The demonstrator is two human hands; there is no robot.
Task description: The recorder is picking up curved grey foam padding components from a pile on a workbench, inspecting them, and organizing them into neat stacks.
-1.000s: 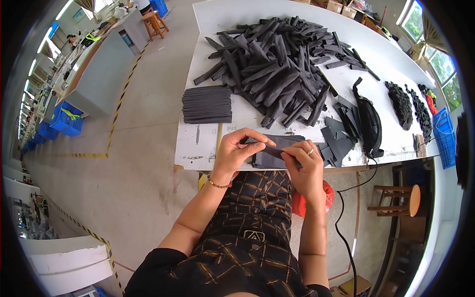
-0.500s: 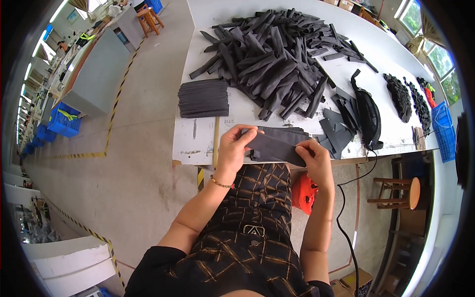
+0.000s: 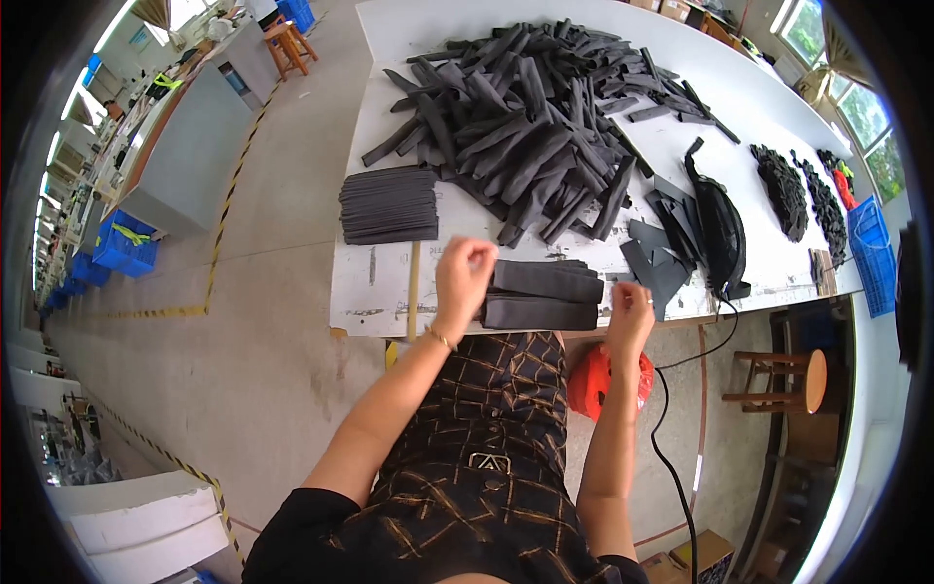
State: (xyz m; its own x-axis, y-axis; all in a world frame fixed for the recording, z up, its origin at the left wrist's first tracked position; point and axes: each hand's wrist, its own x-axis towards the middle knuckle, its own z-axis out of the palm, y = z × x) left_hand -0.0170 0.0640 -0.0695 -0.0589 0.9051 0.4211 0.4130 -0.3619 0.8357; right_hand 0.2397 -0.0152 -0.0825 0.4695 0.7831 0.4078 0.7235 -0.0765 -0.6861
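Between my two hands, flat strips of dark grey fabric (image 3: 541, 313) lie stacked in two overlapping rows at the table's front edge. My left hand (image 3: 465, 275) is above their left end, its fingers curled and smeared by motion. Off their right end is my right hand (image 3: 630, 310), fingers drawn together, with nothing seen in them. A neat stack of folded dark strips (image 3: 389, 206) lies farther left. Behind, a large loose heap of dark fabric tubes (image 3: 535, 127) covers much of the white table (image 3: 375, 292).
Right of the strips lie loose dark flat pieces (image 3: 654, 265) and a black pouch-like bag (image 3: 720, 229). Black bundles (image 3: 781, 195) and a blue basket (image 3: 873, 258) are farther right. Below the table are a red plastic bag (image 3: 591, 382), a black cable (image 3: 671, 465) and a wooden stool (image 3: 800, 380).
The strip that both hands held has been let go and lies with the others on the table. My hands have moved apart, the right one to the right.
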